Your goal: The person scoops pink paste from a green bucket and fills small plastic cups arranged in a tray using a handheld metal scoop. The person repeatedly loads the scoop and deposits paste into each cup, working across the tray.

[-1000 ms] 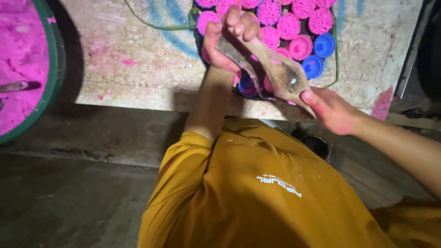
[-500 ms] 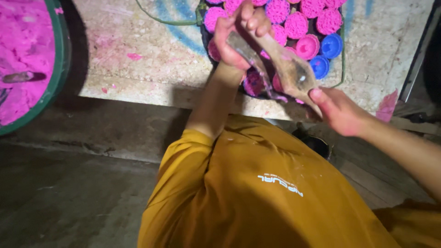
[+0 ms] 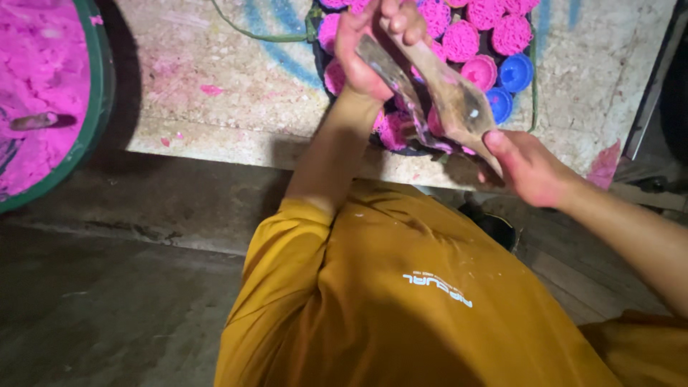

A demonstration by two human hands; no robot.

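Big stone tabletop (image 3: 236,93) up top, smeared with pink, and at its left edge a green basin (image 3: 97,122) heaped with pink powder. A round tray (image 3: 532,79) of pink-filled cups (image 3: 459,39) sits under the hands, two blue cups (image 3: 516,72) at its right. Wooden tool (image 3: 451,97) is angled over the tray: left hand (image 3: 369,50), grip curled tight round its upper end, right hand (image 3: 530,168) pinching the lower tip.

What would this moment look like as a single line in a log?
left hand: grips wooden tool upper end | right hand: holds its lower end | below: tray of pink-filled caps | far left: basin, pink powder
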